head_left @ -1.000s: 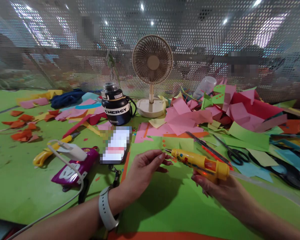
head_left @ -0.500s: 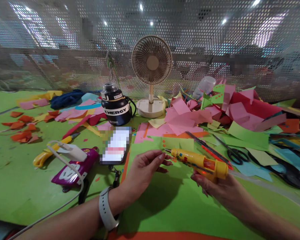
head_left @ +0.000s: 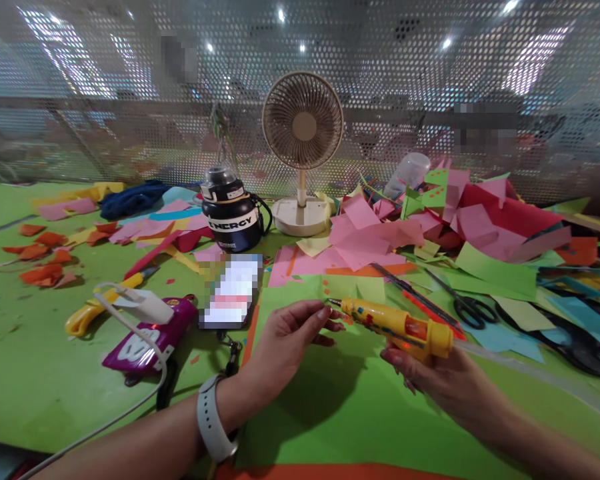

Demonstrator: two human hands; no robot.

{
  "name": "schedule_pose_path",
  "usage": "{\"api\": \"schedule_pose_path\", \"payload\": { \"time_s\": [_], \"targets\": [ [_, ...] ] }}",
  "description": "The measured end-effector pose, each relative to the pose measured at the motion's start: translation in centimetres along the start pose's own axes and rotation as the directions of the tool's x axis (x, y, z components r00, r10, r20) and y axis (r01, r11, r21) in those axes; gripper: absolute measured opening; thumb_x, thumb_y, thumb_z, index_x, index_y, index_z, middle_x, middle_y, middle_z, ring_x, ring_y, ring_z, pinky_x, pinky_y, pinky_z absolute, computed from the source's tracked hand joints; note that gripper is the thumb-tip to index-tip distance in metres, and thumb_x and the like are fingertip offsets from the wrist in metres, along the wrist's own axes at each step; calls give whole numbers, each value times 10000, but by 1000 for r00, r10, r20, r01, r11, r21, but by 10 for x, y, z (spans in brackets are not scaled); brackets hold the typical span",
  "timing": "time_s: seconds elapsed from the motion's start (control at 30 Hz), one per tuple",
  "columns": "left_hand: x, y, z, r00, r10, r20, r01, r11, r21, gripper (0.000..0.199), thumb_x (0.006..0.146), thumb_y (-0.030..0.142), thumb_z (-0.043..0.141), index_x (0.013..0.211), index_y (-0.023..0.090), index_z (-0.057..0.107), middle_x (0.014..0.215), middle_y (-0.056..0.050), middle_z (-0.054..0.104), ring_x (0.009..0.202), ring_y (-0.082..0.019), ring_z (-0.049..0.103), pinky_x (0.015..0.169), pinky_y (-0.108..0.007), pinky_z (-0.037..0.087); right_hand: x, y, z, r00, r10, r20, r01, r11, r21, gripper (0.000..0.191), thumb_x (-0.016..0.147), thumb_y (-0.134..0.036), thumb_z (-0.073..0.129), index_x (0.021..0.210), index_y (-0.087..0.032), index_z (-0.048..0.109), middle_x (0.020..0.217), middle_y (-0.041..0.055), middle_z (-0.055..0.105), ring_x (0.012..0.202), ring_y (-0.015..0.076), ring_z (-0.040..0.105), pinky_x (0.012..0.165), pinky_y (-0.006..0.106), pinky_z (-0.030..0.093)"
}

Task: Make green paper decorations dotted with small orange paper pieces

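My right hand (head_left: 425, 373) is wrapped round the handle of a yellow glue gun (head_left: 395, 325), its metal nozzle pointing left. At the nozzle's tip is my left hand (head_left: 300, 327), thumb and forefinger pinched together; whatever is between them is too small to make out. Both hands are above a large green paper sheet (head_left: 330, 427). Just behind the nozzle lies a light green paper piece (head_left: 365, 287) with small orange dots near its left part.
A phone (head_left: 233, 292), a purple power bank (head_left: 145, 340) with a cable and a yellow cutter (head_left: 100, 305) lie left. Behind stand a dark bottle (head_left: 234, 227) and a fan (head_left: 303, 123). Black scissors (head_left: 473, 310) and heaped coloured paper (head_left: 370, 227) are on the right.
The glue gun and my right hand have shifted very slightly left. My left hand keeps its pinch in nearly the same place.
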State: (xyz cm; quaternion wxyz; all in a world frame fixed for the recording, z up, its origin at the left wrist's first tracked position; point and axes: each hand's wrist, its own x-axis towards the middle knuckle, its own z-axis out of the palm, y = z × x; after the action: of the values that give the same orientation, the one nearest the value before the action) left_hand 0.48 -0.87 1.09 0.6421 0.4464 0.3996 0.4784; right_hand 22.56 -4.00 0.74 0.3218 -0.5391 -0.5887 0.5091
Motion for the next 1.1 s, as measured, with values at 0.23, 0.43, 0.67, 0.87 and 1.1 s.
{"api": "schedule_pose_path", "payload": {
  "time_s": [0.23,0.43,0.67,0.87,1.1],
  "targets": [
    [0,0,0,1000,10,-11,-10,1000,23,166,756,325,701,831,177,717,806,-46,708,760,-180,662,630,-286,568,-1,-5,0,1000,1,-4,-1,1000,-15,394,772,-532,651,997,-209,663,630,-15,519,522,94,409,447,209,383],
    [0,0,0,999,38,-7,-38,998,56,159,761,331,689,830,189,715,801,-44,709,769,-188,658,636,-292,570,-2,-8,2,1000,0,-6,0,1000,-14,411,773,-532,649,1023,-206,663,606,-18,503,509,96,402,433,213,382],
    [0,0,0,999,47,2,-47,998,34,140,770,309,686,835,189,716,784,-35,707,763,-170,655,628,-262,570,-2,-10,2,1000,-16,0,16,999,-44,404,780,-529,639,1023,-207,663,591,-24,495,497,93,408,428,206,381],
    [0,1,1,999,52,-2,-52,997,50,139,768,303,684,829,183,716,788,-36,703,760,-167,654,622,-255,571,-2,-11,2,1000,-18,-15,17,997,-70,452,772,-557,624,1048,-200,652,593,-24,490,494,98,405,424,214,383],
    [0,0,0,997,76,-4,-76,996,55,138,769,304,682,822,181,711,783,-37,705,755,-166,658,625,-258,573,-4,-24,4,997,-52,-63,41,986,-163,369,753,-571,602,814,-209,635,532,-42,437,466,107,393,391,220,372]
  ]
}}
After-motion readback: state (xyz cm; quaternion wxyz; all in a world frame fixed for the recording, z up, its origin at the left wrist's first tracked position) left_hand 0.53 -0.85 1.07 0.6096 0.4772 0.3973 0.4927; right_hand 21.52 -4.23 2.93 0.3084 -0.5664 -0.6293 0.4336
